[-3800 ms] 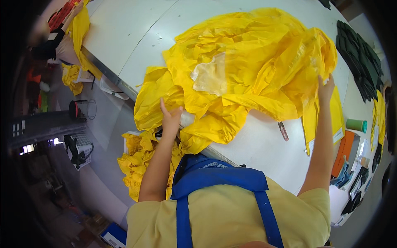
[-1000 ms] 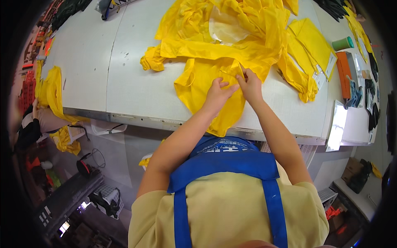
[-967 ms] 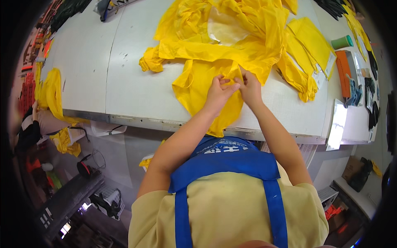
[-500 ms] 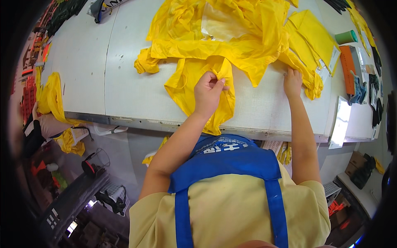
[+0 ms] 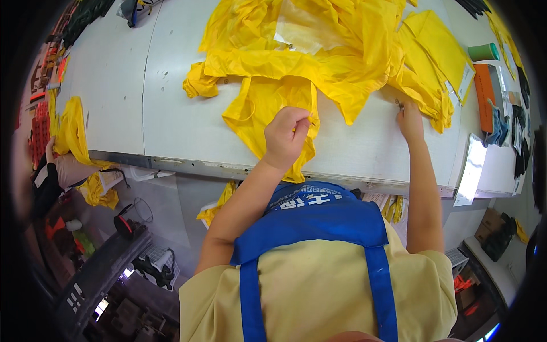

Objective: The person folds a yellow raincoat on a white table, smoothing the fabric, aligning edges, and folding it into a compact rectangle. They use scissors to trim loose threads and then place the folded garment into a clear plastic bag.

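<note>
A bunched yellow garment lies across the worktable, with a whitish panel showing in its folds. From under its near edge a yellow fabric piece reaches toward the table's front edge. My left hand is closed in a pinch on the right edge of that piece. To the right, my right hand is closed around a small dark metal tool, which pokes out at the fingertips; its exact kind is too small to make out. This hand is just below a yellow strip of the garment.
Folded yellow fabric lies at the right, near a green thread spool and an orange box. A white sheet overhangs the front edge. At far left, another person's hand touches yellow fabric.
My right hand has drawn slightly right and nearer, and the small metal tool now shows at its fingertips. My left hand has shifted slightly, still pinching the fabric edge.
</note>
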`<state>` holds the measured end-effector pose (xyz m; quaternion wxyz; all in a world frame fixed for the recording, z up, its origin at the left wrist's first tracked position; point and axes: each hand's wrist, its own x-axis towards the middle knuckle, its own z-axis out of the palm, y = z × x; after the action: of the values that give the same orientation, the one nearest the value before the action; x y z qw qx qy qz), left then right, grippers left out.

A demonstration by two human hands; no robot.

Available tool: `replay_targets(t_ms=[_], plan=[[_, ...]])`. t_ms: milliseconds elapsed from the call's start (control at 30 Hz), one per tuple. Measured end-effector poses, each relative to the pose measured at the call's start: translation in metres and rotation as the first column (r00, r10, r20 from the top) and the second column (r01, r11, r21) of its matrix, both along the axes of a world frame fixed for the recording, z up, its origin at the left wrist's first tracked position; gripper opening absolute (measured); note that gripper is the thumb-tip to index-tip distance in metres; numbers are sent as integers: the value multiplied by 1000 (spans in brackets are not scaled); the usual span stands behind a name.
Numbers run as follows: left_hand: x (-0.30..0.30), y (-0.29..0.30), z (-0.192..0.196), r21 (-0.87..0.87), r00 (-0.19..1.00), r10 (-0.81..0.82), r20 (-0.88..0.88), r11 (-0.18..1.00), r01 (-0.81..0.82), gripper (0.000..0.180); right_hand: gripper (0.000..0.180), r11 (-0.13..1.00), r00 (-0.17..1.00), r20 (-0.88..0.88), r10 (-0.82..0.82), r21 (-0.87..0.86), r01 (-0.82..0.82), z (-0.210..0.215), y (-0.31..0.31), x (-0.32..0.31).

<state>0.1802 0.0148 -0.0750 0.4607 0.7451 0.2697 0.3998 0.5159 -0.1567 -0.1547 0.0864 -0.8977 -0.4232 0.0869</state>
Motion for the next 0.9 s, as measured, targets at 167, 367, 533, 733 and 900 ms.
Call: replay_targets(t_ms=[167, 367, 533, 733, 900], plan=[[2, 1, 12, 226, 999, 2, 36, 974, -10, 23, 22, 899, 724, -690, 0, 317, 302, 82, 18, -122], [0, 3, 22, 393, 999, 29, -40, 919, -11, 19, 25, 880, 742, -532, 407, 445, -164, 143, 70, -175], [-2, 1, 25, 393, 999, 8, -39, 920, 8, 20, 23, 889, 738, -543, 400, 424, -170, 147, 79, -181], [-3, -2, 23, 407, 999, 19, -37, 913, -3, 19, 22, 791, 820, -254, 514, 510, -338, 143, 79, -180], [3, -8, 20, 335, 998, 42, -48, 942, -23, 13, 23, 823, 611, -754, 241, 493, 283, 112, 69, -184]])
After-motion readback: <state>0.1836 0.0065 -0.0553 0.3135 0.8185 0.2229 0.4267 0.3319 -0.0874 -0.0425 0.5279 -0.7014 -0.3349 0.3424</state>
